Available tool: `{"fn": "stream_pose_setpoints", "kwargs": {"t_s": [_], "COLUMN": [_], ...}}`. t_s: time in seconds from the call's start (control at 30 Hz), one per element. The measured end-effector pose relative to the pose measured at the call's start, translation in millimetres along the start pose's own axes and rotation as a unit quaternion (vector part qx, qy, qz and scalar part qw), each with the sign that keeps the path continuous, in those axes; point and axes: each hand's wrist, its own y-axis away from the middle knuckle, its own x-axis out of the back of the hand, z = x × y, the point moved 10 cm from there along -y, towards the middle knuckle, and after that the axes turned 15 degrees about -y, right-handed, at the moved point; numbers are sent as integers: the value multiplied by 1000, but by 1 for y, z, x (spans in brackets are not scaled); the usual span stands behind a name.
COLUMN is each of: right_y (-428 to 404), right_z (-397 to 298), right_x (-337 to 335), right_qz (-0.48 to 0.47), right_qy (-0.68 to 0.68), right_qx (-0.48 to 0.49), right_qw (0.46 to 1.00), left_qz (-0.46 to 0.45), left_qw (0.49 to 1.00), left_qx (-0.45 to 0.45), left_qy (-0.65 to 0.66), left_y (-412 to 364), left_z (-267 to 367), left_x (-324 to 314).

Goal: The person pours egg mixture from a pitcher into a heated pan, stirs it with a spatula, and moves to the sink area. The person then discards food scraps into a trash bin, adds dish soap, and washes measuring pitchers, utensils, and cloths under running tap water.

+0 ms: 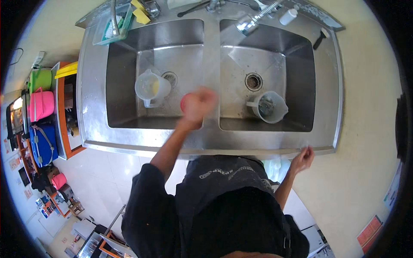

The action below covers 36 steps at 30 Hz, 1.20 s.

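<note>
My left hand (200, 102), blurred by motion, is over the left basin (185, 59) near the divider. A red thing (183, 102) shows beside it, mostly hidden; whether I hold it cannot be told. In that basin a translucent plastic measuring jug (142, 86) lies tilted beside the drain, with something yellowish inside. My right hand (302, 159) is by the counter's front edge at the right, fingers drawn together; no held object shows. Nearest to it in the right basin (232, 96) is another translucent jug (282, 108), with dark, glassy-looking contents.
A metal spray head (246, 25) hangs over the right basin's back edge. Along the sink's back are a clear plastic tub (100, 35), yellow sponges (141, 16), a white bottle (288, 16) and a black-handled brush (319, 40). An orange-edged shelf (66, 135) stands at the left.
</note>
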Motion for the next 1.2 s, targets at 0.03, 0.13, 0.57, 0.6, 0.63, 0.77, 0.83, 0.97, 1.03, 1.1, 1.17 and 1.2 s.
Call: {"fn": "stream_pose_setpoints", "kwargs": {"t_s": [0.03,0.13,0.57,0.6,0.63,0.77,0.83,0.97,1.03,1.1,1.17,1.2], "right_y": [-11,-25,4,0,-4,5,2,0,31,31,26,17], "right_z": [-25,-113,-276,-273,-270,-264,-251,-232,-256,-245,-217,-191], "right_x": [-44,-185,-457,-454,-452,-447,-440,-430,-434,-432,-429,-426], "right_qz": [-57,-232,-459,-467,-474,-507,-494,-521,-571,-572,-557,-538], "right_qy": [2,-222,-376,-346,-315,-293,-300,-306,-312,-320,-332,-336], "right_qx": [22,33,-83,-61,-39,-33,-28,-37,-52,-48,-26,-9], "right_qw": [998,947,800,812,822,810,815,796,758,754,761,773], "left_qz": [155,449,141,143,125,109,104,72,51,-10,17,7], "left_qw": [987,827,796,799,826,827,848,869,876,877,845,845], "left_qx": [44,296,415,406,414,367,342,268,303,334,373,374], "left_qy": [-9,-162,417,419,362,413,392,409,373,345,383,382], "left_y": [-23,-16,-18,-28,-37,-62,-71,-84,-70,-68,-60,-62], "left_z": [-70,-215,-338,-322,-307,-268,-242,-203,-257,-258,-246,-225], "left_x": [51,167,3,-1,-7,-14,-24,-50,-36,-51,-65,-68]}}
